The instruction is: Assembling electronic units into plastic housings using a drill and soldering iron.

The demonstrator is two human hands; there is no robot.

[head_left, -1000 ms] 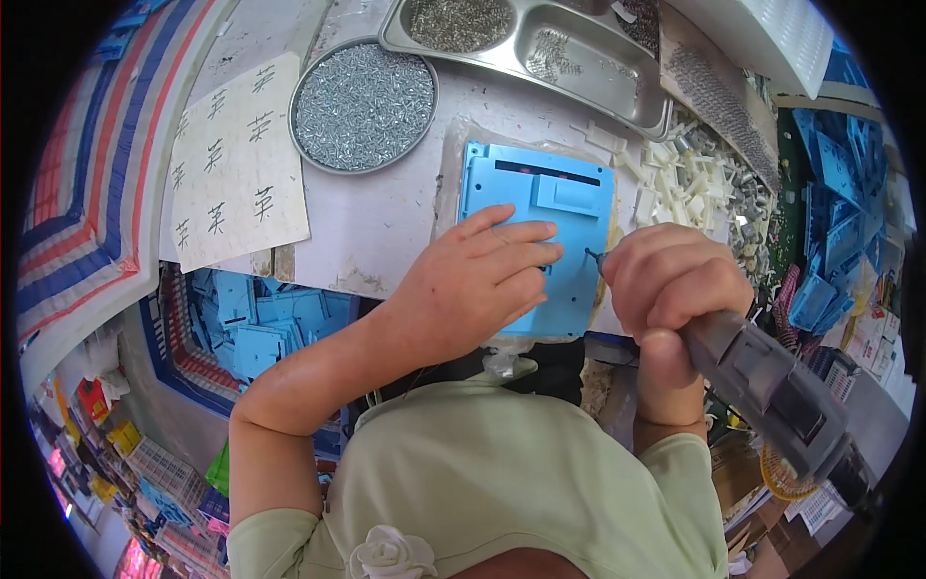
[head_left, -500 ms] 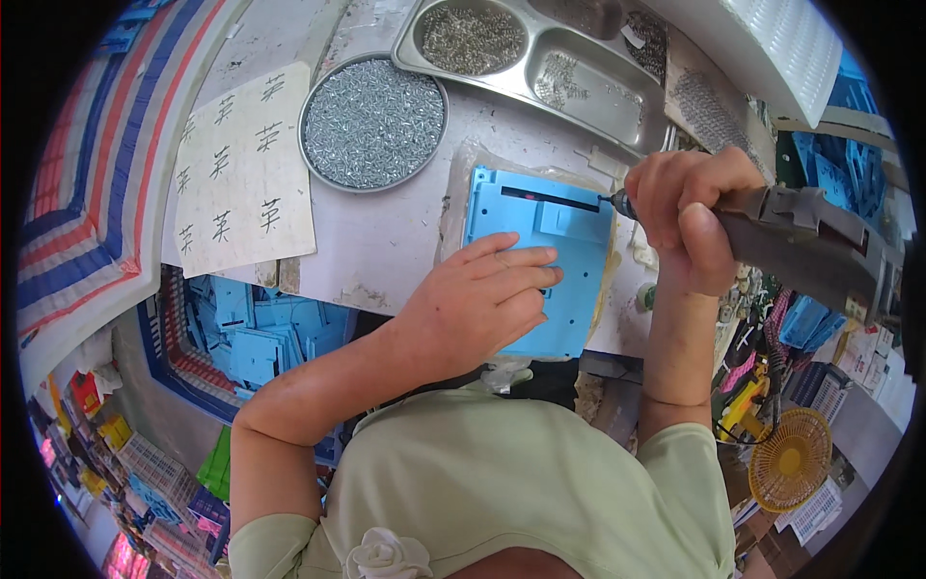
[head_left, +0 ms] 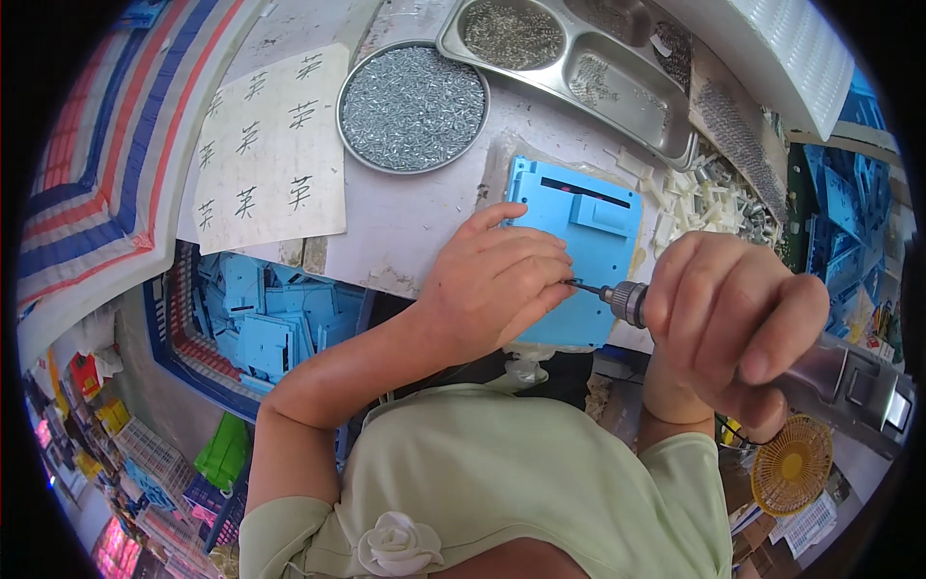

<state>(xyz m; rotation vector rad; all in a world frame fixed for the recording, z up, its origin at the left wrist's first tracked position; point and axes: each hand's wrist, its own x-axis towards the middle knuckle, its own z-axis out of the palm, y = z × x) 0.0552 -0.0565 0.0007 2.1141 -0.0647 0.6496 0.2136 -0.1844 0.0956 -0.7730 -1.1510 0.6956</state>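
Note:
A light blue plastic panel with a dark slot and small holes lies on the bench in front of me. My left hand rests over its left side, fingers drawn together and thumb mostly hidden. Its fingertips meet the tip of the bit; what they pinch, if anything, is too small to make out. My right hand grips a grey electric screwdriver from the right, with its bit slanting down onto the panel near the left fingertips.
A round metal dish of silver screws stands beyond the panel. Behind it is a compartmented steel tray with small metal parts. White plastic pieces lie to the right. At left, a crate holds blue panels, below a handwritten paper sheet.
My right hand has brought the screwdriver from the slot's right end toward me, to the panel's near-middle. The left fingers have drawn together by the bit. The view has shifted slightly.

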